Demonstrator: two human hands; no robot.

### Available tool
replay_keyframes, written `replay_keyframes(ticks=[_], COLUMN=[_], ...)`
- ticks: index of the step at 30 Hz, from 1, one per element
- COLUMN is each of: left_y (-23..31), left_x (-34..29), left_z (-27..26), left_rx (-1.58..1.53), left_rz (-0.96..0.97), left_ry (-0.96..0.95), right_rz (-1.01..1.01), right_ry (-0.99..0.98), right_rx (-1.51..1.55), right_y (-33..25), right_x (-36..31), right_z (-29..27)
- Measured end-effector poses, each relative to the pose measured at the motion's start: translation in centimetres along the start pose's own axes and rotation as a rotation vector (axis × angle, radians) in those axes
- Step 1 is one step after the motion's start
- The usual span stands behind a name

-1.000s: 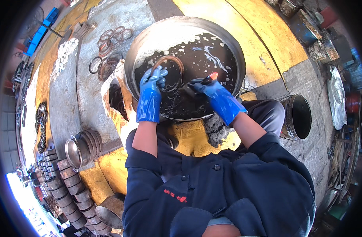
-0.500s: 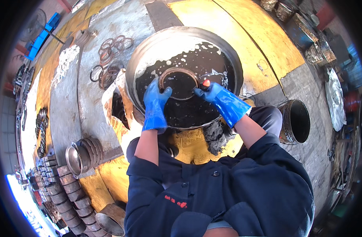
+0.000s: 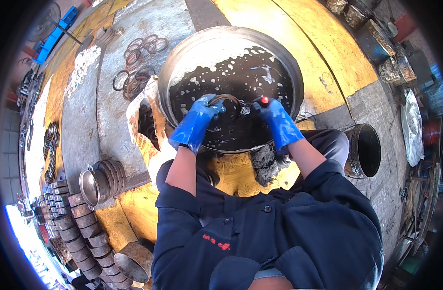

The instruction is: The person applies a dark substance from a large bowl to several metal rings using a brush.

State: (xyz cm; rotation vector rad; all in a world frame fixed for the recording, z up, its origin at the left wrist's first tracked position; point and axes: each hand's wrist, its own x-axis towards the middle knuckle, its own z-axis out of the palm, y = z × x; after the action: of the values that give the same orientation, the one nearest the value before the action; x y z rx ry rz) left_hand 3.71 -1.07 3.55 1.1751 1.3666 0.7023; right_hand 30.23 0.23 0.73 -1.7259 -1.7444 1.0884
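Both hands wear blue rubber gloves above a wide round metal basin (image 3: 296, 72) holding dark liquid with pale foam. My left hand (image 3: 200, 112) is closed round the side of a brown metal ring (image 3: 232, 99), which tilts over the liquid. My right hand (image 3: 272, 113) is closed on a dark-handled tool with a red end (image 3: 265, 99); its working end is too unclear to name. A small gap shows between the ring and the right hand.
Several loose rings (image 3: 133, 87) lie on the metal floor left of the basin, near a torn sack (image 3: 153, 113). Dark fluffy waste (image 3: 266, 169) lies by my legs. A black bucket (image 3: 366, 150) stands at right. Stacked metal cylinders (image 3: 88, 232) fill the lower left.
The ring has gone from lying flat between both hands to tilted in my left hand alone. My right hand has moved slightly right, away from it, with the red-ended tool.
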Motion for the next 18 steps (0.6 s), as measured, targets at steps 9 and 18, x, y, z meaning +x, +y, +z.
replay_keyframes(ticks=[9,18], left_y=[-1.9,-0.3], left_x=[0.5,-1.3], left_z=[-1.3,-2.0], left_rx=[0.201,-0.472], left_rz=[0.198,0.197], left_ry=[0.089,0.082], right_rz=[-0.217,0.188], right_ry=[-0.294,0.067], right_rx=[0.319,0.995], right_y=[-12.4,-8.7], right_x=[-0.7,-0.3], right_z=[-1.1,-1.0])
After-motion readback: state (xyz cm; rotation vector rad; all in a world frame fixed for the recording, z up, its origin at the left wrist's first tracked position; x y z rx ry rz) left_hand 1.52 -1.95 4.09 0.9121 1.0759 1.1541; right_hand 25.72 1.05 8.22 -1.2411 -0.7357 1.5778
